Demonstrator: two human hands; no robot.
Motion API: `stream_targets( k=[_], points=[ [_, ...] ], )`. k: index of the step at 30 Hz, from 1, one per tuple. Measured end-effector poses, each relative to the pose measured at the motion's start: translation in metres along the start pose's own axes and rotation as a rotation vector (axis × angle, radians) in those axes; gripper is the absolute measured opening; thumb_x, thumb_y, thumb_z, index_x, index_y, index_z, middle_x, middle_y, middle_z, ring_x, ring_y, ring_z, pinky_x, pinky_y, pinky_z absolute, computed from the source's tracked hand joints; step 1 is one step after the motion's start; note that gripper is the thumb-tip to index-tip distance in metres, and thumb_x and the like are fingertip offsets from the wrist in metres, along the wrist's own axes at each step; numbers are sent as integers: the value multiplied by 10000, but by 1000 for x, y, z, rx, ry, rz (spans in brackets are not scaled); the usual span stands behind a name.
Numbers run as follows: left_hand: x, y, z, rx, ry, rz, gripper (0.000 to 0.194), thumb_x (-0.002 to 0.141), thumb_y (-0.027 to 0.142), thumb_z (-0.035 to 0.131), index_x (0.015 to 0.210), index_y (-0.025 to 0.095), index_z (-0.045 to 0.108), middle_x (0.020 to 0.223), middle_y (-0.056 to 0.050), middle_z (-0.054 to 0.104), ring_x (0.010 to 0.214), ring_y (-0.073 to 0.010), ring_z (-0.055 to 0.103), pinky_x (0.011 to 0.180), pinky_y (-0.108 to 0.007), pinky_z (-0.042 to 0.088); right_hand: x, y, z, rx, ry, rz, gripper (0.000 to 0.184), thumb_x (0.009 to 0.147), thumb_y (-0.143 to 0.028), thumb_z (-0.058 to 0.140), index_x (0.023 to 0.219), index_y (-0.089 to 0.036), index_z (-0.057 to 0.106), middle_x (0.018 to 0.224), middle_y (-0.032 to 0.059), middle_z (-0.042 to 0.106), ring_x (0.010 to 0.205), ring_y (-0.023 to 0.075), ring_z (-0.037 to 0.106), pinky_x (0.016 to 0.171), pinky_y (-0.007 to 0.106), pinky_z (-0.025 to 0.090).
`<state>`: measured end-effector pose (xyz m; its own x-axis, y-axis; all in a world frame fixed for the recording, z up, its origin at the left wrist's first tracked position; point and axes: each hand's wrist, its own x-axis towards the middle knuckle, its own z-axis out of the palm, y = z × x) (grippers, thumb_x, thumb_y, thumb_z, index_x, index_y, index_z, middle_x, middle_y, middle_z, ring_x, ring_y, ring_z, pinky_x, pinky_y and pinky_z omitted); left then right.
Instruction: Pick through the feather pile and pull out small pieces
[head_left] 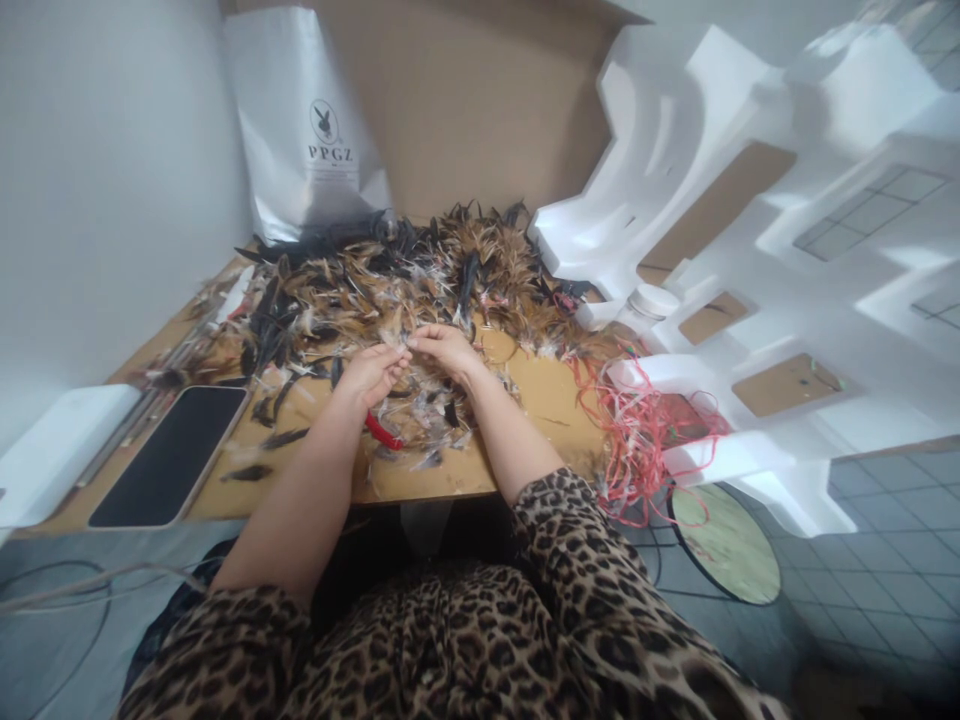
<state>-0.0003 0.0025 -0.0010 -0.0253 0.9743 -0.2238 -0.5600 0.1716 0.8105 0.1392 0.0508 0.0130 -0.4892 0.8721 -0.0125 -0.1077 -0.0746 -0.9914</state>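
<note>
My left hand (373,374) and my right hand (444,350) meet over the near side of a heap of brown and black feathers (367,285). Both are closed, with thumbs and forefingers pinched close together. A small pale feather (395,328) shows at the fingertips; which hand has the firmer hold on it is too small to tell. Below my left hand lies a red curved piece (384,432), among loose feather scraps (435,425) on the tan tabletop (551,395).
A phone (172,455) and a white box-like item (67,450) lie at left. Behind the feathers stands a silver bag (307,130). White foam packing (720,130), a lidded jar (646,308) and tangled red string (645,430) are at right. A round stool top (726,545) sits below.
</note>
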Motion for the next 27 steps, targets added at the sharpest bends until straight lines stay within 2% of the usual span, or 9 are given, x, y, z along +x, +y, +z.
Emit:
stream_targets(
  k=[7,14,18,20,23,25,27],
  points=[
    [-1,-2,0,115,-30,50,42,675,110,668,687,71,662,667,-86,667,513,-49,564,472,-117,431,-1,-1,5,-23,76,-40,293,540,-353,729,659,-137,571,552,-49,561,491,41,443,501,175,327],
    [-2,-3,1,319,15,128,95,644,169,691,659,80,663,603,-88,654,472,-78,566,459,-157,433,0,2,8,27,89,-38,284,540,-341,722,628,-149,533,483,-73,501,439,35,396,456,175,287],
    [-4,-2,1,452,-29,130,128,619,210,716,604,96,660,534,-80,632,423,-89,543,414,-168,410,2,1,5,109,58,-23,278,571,-341,706,639,-164,502,436,-90,431,391,29,337,408,170,224],
    [-4,0,0,470,-40,126,137,614,218,722,599,96,661,523,-80,627,420,-90,542,411,-166,407,4,-1,-1,160,121,-35,287,583,-354,698,636,-171,483,438,-92,412,387,27,319,401,169,210],
    [-4,3,-3,354,-2,129,125,627,198,713,645,83,667,585,-82,648,450,-68,547,430,-144,408,8,-5,-16,176,321,-66,267,623,-378,663,687,-177,501,472,-87,423,405,35,338,412,172,237],
    [-2,6,-5,218,43,148,101,648,173,693,688,84,667,648,-73,665,480,-47,551,445,-123,406,11,-5,-28,69,480,-96,223,660,-365,623,701,-170,522,496,-77,444,428,43,360,437,178,278],
    [0,8,-7,109,88,164,78,672,150,668,718,87,663,670,-63,667,497,-35,551,453,-109,403,13,-1,-37,-171,562,-156,177,677,-321,602,683,-151,554,548,-53,501,492,52,416,507,182,345]
  ],
)
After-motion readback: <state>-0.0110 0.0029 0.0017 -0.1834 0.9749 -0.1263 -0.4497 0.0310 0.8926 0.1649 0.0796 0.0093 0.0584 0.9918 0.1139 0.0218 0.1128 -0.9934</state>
